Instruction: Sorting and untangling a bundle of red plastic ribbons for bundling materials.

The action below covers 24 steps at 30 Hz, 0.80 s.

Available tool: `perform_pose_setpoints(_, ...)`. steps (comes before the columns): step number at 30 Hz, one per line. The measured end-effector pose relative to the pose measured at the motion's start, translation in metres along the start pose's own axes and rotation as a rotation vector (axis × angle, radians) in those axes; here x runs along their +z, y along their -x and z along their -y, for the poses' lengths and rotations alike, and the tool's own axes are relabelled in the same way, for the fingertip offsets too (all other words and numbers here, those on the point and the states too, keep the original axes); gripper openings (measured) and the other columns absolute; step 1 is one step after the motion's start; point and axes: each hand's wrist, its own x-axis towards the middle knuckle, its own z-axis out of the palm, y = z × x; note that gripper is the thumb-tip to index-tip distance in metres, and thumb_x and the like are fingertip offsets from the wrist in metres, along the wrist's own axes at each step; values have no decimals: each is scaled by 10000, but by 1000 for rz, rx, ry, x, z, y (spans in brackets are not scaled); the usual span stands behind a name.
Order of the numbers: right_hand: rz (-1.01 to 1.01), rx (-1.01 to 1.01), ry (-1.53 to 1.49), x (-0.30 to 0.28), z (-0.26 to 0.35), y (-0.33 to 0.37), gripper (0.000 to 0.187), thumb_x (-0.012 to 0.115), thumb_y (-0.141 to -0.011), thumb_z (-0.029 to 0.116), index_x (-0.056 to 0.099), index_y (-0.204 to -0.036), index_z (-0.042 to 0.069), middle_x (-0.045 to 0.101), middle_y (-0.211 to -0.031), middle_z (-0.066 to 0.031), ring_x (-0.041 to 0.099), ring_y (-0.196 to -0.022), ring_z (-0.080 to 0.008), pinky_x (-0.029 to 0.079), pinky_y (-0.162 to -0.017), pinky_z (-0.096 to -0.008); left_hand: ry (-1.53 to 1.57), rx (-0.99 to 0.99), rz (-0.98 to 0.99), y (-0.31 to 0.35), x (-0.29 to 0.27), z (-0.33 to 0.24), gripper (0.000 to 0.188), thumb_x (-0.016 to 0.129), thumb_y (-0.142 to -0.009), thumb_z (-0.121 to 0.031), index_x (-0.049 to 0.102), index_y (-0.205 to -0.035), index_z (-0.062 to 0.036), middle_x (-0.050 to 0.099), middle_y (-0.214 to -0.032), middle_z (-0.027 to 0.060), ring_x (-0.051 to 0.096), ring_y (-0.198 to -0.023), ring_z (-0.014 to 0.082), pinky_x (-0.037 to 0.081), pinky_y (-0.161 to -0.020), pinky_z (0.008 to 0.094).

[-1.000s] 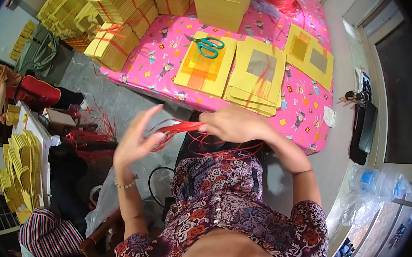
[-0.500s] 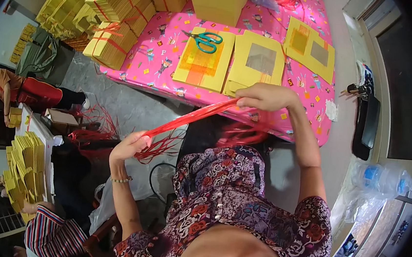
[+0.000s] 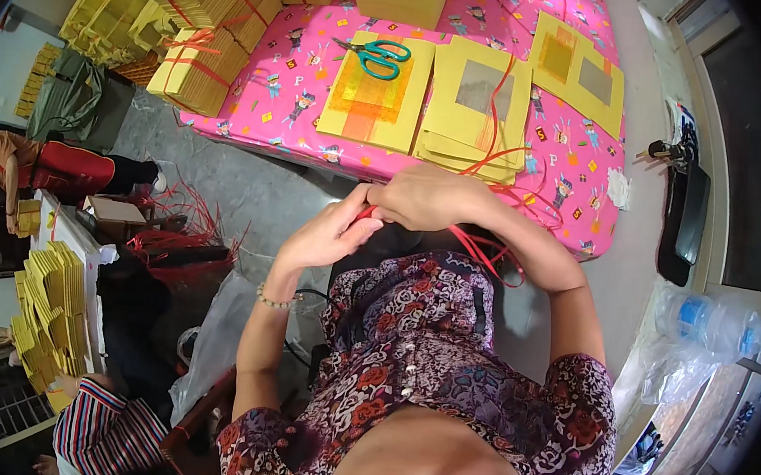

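Note:
Over the gap between my lap and the table, my two hands meet. My left hand (image 3: pixel 325 231) is closed on a bunch of red plastic strips (image 3: pixel 365 214), a bit of which shows at the thumb. My right hand (image 3: pixel 428 194) is closed beside it, fingers curled over the same bunch. Loose ends of the strips trail from under my right hand across the table edge. Just beyond lie yellow paper pieces (image 3: pixel 447 121) with a grey rectangle. Left of them, scissors (image 3: pixel 382 68) with teal handles rest on another yellow piece (image 3: pixel 333 111) bearing an orange rectangle.
Pink patterned cloth (image 3: pixel 273 120) covers the table. Yellow bundles (image 3: pixel 194 72) tied with red strips stand at its far left. More yellow pieces (image 3: pixel 583 97) lie far right. On the left, one person (image 3: pixel 60 175) and another in a striped sleeve (image 3: pixel 110 426) are near yellow stacks (image 3: pixel 54 299).
My hands, earlier apart with the red strips stretched between them, have come together. My left hand moved right and up, my right hand left and down. Loose ends now lie over the yellow pieces.

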Motion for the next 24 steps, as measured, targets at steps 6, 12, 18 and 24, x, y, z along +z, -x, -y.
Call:
perform_pose_setpoints(6,39,-54,-215,-7,-46,40,302,443,-968,305,505,-921,13,598,-783,-161,588,-760,-340,434,-671,-421,-98,5,2,30,-17,9,173,433,-976,-164,561,-1003,-51,455,-630,23,422,-553,109,354,-518,283)
perform_pose_setpoints(12,1,83,-215,-28,-74,83,298,439,-975,300,526,-927,19,598,-768,-134,594,-749,-314,444,-678,-404,135,-108,-49,75,-39,80,243,415,-999,-215,585,-956,-47,336,-621,-78,308,-565,31,265,-507,222)
perform_pose_setpoints(18,-62,191,34,-22,-50,62,244,471,-946,271,538,-946,36,605,-747,-170,601,-745,-365,448,-661,-450,-276,-6,-35,41,-28,78,377,548,-933,-301,531,-1213,-50,595,-1055,123,540,-972,220,426,-855,341)
perform_pose_setpoints(24,46,168,159,-17,-3,23,242,514,-919,280,557,-998,55,641,-829,-178,610,-776,-378,459,-678,-465,-301,432,-163,-26,12,4,538,611,-884,-294,404,-1297,-18,561,-1169,206,509,-1098,386,408,-919,411)
